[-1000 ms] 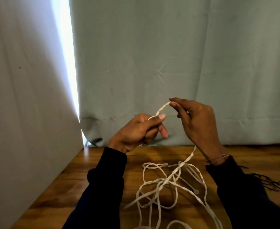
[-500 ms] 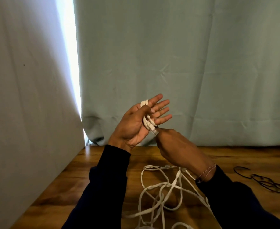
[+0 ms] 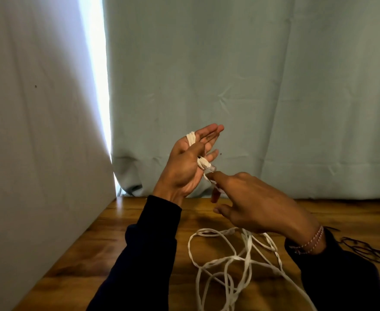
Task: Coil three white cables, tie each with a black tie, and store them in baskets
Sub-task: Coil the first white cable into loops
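The left hand [image 3: 185,167] is raised above the far edge of the wooden worktop [image 3: 121,239], palm up, fingers [image 3: 209,133] straight and spread toward 1 o'clock. A few turns of white cable [image 3: 227,263] cross its palm, and the thumb lies over them, pinning them there; the cable's clear plug [image 3: 211,168] sticks out at the palm's 3 o'clock side. The right hand [image 3: 258,205] sits just at 4 o'clock of the left, back toward the camera, its thumb and forefinger pinching the strand that leaves the plug, the other fingers loosely extended. From under it the rest of the cable drops to a loose tangle on the worktop at 6 o'clock. Black ties [image 3: 364,248] lie at 3 o'clock of the tangle, by the right sleeve [image 3: 341,279]. A pale green curtain [image 3: 252,86] hangs behind.
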### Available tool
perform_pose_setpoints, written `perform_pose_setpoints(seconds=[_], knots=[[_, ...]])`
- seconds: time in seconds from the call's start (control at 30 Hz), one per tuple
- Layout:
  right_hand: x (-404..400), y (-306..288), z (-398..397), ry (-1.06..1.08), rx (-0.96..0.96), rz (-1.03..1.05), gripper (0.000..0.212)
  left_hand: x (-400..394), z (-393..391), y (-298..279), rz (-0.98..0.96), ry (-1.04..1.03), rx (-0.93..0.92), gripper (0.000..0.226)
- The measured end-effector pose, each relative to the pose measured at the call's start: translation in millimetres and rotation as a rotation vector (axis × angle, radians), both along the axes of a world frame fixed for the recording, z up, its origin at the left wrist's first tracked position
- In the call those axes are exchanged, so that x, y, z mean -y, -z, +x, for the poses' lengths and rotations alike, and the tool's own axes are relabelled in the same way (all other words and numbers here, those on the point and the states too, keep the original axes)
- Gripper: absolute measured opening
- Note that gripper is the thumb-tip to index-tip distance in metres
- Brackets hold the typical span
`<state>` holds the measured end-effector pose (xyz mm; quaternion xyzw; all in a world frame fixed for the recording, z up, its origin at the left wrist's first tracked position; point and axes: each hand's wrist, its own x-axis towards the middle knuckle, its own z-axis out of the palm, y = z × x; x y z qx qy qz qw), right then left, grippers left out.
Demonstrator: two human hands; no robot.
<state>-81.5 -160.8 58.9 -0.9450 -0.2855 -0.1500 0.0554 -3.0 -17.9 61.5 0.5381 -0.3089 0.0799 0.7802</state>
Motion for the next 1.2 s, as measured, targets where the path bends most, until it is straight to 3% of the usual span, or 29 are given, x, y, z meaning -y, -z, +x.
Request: perform_pose_setpoints(seconds=[0.17, 0.3, 0.37, 0.47, 0.6, 0.73, 0.8, 0.9, 0.97, 1.2], knots=[[16, -13, -12, 0.071, 0.124, 0.183, 0.022, 4, -5, -1, 0.082, 0.012, -0.023, 0.049], [25, -20, -18, -0.164, -0.044, 0.458, 0.036, -2, 3, 5, 0.355, -0.201, 0.033, 0.046], [29, -21, -14, -0.273, -0.065, 0.474, 0.042, -7, 0, 3, 0.436, -0.214, 0.097, 0.044], [31, -20, 0, -0.329, 0.234, 0.494, 0.035, -6, -15, -2, 0.5, -0.128, 0.164, 0.053], [39, -17, 20, -0.267, 0.809, 0.434, 0.031, 0, -21, -3, 0.556, 0.01, 0.021, 0.084], [45, -7, 35, -0.288, 1.055, 0.317, 0.034, -1, -21, -4, 0.549, 0.211, 0.007, 0.087], [41, -4, 37, -0.276, 1.124, 0.307, 0.035, -2, -23, -6, 0.531, 0.221, -0.005, 0.079], [33, 2, 41, -0.089, 1.245, 0.246, 0.021, -4, -28, -9, 0.545, 0.101, 0.045, 0.049], [29, 6, 46, -0.01, 1.247, 0.196, 0.028, -8, -29, -11, 0.557, 0.085, 0.034, 0.042], [30, 1, 49, 0.081, 0.998, 0.036, 0.056, -12, -23, -6, 0.612, 0.033, -0.077, 0.049]])
